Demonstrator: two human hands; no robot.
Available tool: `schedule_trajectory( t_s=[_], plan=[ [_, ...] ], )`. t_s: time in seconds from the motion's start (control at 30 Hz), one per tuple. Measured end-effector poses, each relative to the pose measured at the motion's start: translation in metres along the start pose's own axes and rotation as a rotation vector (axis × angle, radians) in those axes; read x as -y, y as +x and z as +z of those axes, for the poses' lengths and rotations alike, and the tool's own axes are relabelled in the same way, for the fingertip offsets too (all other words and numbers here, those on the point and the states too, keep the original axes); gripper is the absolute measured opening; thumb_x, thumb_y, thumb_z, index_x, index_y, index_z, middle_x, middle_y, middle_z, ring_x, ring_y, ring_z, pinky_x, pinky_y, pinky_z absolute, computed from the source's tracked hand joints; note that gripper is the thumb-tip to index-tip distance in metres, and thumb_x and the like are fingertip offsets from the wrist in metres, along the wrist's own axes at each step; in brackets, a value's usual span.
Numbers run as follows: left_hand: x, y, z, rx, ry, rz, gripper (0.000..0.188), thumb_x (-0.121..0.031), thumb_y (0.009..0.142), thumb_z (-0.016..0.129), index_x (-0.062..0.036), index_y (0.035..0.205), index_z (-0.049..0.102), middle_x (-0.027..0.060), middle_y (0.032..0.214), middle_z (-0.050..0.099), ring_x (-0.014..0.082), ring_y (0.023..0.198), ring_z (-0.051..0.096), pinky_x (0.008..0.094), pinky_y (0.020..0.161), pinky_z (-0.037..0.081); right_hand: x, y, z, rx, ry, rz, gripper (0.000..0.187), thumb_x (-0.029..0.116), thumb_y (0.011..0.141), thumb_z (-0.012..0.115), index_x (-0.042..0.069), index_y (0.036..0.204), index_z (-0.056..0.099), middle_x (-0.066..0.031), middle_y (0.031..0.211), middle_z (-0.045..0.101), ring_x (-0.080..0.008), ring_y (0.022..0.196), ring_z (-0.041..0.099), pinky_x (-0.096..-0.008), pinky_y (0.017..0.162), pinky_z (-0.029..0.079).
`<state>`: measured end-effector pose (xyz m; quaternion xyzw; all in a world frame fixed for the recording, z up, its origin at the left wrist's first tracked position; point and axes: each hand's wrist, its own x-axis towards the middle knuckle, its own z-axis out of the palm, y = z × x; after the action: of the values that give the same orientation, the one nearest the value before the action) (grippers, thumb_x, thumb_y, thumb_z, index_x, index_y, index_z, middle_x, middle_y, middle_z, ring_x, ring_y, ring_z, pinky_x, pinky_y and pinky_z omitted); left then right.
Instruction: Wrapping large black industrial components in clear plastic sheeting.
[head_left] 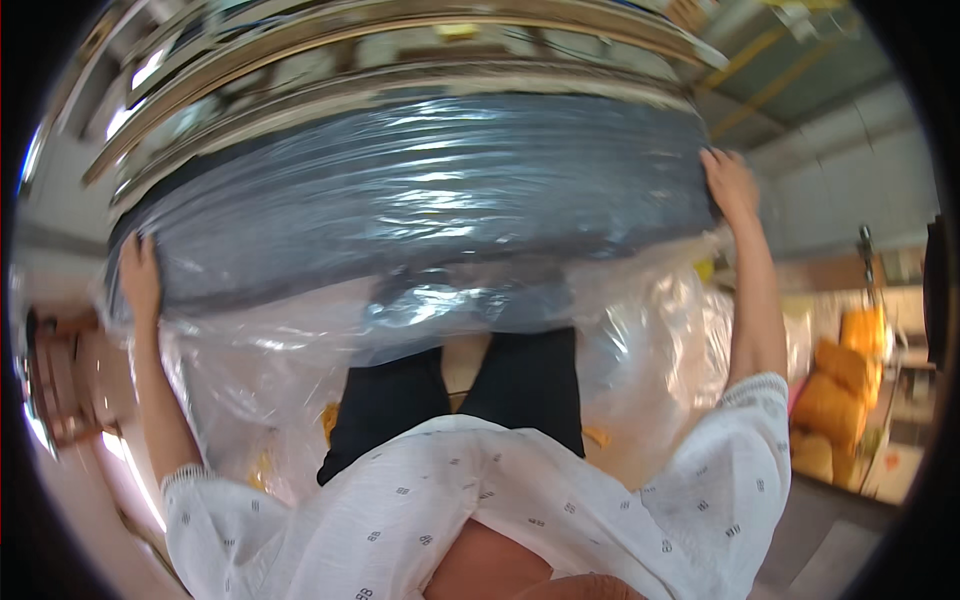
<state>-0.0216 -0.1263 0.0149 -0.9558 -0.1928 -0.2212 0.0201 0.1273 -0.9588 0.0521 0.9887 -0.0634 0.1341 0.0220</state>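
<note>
clear plastic covered a dark bundle

both arms reached forward, spread wide. the right hand grasped the bundle's right end, fingers curled over the edge; the left hand lay against the left end, its fingers pointing away, though blur hid whether it gripped. the bundle stretched crosswise between them. loose plastic hung near the dark trousers, wooden rails ran beyond, and orange sacks sat off right.

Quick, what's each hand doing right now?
Left hand: on the plastic-covered dark bundle's left end; whether closed can't be told.
Right hand: at its right end; closure can't be told.
</note>
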Motion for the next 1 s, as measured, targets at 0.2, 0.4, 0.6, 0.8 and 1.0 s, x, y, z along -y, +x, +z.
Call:
schedule_trajectory(
  t_s=[0.2,0.4,0.6,0.8,1.0],
  plan=[
    [0.001,-0.014,-0.011,-0.006,0.003,-0.075,0.052,-0.04,0.092,0.039,-0.0017,0.127,0.044,0.0196,0.13,0.042,0.0323,0.121,0.039,0.0363,0.101,0.029,0.182,0.018,-0.031,-0.155,0.665,-0.621,0.023,0.021,0.088,0.05,0.004,0.096,0.063,-0.0125,0.096,0.062,-0.03,0.093,0.057,-0.0347,0.08,0.044],
    [-0.004,-0.013,-0.006,-0.058,0.027,-0.064,0.054,-0.043,0.09,0.039,-0.0032,0.125,0.046,0.0167,0.128,0.045,0.0305,0.12,0.041,0.0375,0.099,0.031,0.303,0.068,0.006,-0.128,0.604,-0.628,0.029,0.024,0.087,0.047,0.006,0.107,0.057,-0.0146,0.102,0.061,-0.0348,0.097,0.055,-0.0409,0.083,0.043],
    [0.001,-0.013,-0.002,-0.078,0.022,-0.079,0.053,-0.044,0.09,0.039,-0.0043,0.125,0.046,0.0163,0.129,0.045,0.03,0.12,0.04,0.0379,0.1,0.03,0.329,0.085,0.033,-0.087,0.468,-0.416,0.03,0.032,0.084,0.052,0.011,0.104,0.06,-0.0158,0.097,0.063,-0.0361,0.093,0.057,-0.0447,0.079,0.044],
    [-0.006,-0.014,-0.008,-0.064,0.031,-0.079,0.053,-0.044,0.09,0.039,-0.0046,0.126,0.046,0.0167,0.13,0.044,0.0304,0.121,0.04,0.0376,0.1,0.029,0.328,0.053,0.011,-0.171,0.44,-0.392,0.029,0.033,0.081,0.056,0.012,0.101,0.06,-0.013,0.092,0.064,-0.0334,0.088,0.058,-0.0428,0.074,0.045],
    [-0.003,-0.011,-0.009,-0.057,0.006,-0.069,0.053,-0.042,0.091,0.04,-0.0027,0.125,0.046,0.0174,0.13,0.044,0.0312,0.121,0.04,0.0373,0.101,0.029,0.327,0.042,0.023,-0.618,0.521,-0.608,0.016,0.012,0.074,0.062,0.007,0.088,0.054,-0.0101,0.082,0.055,-0.03,0.079,0.054,-0.0404,0.069,0.043]
  ],
)
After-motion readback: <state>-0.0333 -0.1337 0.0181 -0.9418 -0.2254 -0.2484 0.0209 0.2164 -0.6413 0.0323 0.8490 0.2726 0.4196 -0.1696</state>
